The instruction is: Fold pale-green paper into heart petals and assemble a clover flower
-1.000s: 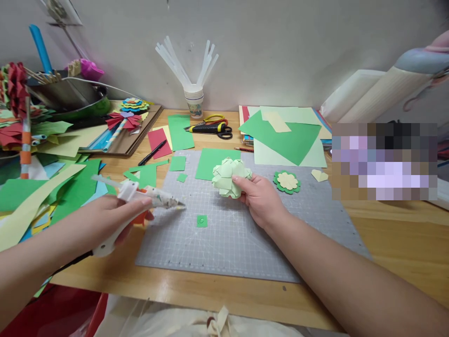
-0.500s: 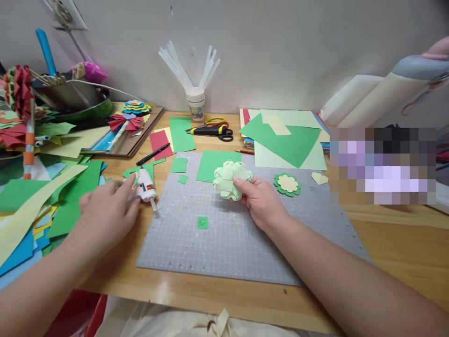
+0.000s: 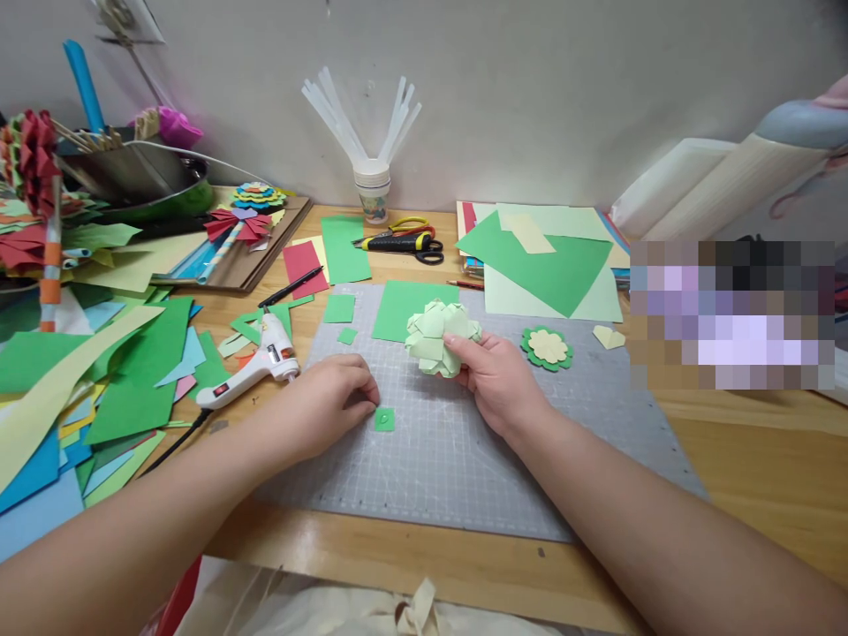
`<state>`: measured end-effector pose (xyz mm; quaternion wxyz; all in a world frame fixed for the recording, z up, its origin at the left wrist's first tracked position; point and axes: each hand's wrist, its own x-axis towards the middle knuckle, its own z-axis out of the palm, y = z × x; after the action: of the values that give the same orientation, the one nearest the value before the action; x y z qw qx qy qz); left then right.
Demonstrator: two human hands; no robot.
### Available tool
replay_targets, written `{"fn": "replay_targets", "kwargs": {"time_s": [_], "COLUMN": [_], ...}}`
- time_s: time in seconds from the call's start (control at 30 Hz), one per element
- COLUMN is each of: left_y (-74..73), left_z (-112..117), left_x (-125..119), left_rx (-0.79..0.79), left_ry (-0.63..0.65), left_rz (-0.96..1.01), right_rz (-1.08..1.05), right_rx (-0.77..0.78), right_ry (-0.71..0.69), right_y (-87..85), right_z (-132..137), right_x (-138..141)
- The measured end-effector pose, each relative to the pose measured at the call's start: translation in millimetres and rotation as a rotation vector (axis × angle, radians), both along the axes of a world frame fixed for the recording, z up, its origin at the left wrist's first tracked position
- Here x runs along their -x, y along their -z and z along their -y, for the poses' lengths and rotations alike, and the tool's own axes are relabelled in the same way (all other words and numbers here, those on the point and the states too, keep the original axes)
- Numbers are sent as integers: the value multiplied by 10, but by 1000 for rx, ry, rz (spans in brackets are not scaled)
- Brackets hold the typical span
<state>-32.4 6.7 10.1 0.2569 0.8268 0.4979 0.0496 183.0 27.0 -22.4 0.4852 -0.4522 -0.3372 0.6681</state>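
My right hand [image 3: 507,384] holds a pale green folded paper flower [image 3: 434,338] above the cutting mat [image 3: 503,490], thumb on its front. My left hand [image 3: 337,397] rests low over the mat, its thumb and fingers curled into a pinch at the left edge of a small green paper square [image 3: 384,420]. That square lies flat with a clear blob on top. Left of the mat lies a white glue gun [image 3: 248,375], apart from my hand, its nozzle by the mat's edge. A green and cream paper flower [image 3: 547,348] lies right of my right hand.
Paper scraps [image 3: 142,380] cover the table's left side. Along the back are a cup of white sticks [image 3: 373,190], a yellow-black cutter [image 3: 397,242], scissors [image 3: 429,253] and stacked paper sheets [image 3: 549,265]. A black pen [image 3: 291,287] lies behind the glue gun.
My left hand has left the glue gun and moved right to the small green square. The glue gun stays on the table. My right hand keeps the flower in nearly the same place.
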Motion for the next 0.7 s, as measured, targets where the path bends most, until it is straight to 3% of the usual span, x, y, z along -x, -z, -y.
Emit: {"fn": "replay_targets", "kwargs": {"time_s": [0.47, 0.7], "left_y": [-71, -85], "left_z": [-85, 15], "left_x": [-46, -65], "left_rx": [47, 61], "left_ry": [40, -38], "left_rz": [-51, -36], "right_rz": [-4, -10], "right_rx": [10, 14], "right_ry": [2, 6], "right_y": [21, -1], "right_z": [-15, -14], "right_x": [-6, 2]}}
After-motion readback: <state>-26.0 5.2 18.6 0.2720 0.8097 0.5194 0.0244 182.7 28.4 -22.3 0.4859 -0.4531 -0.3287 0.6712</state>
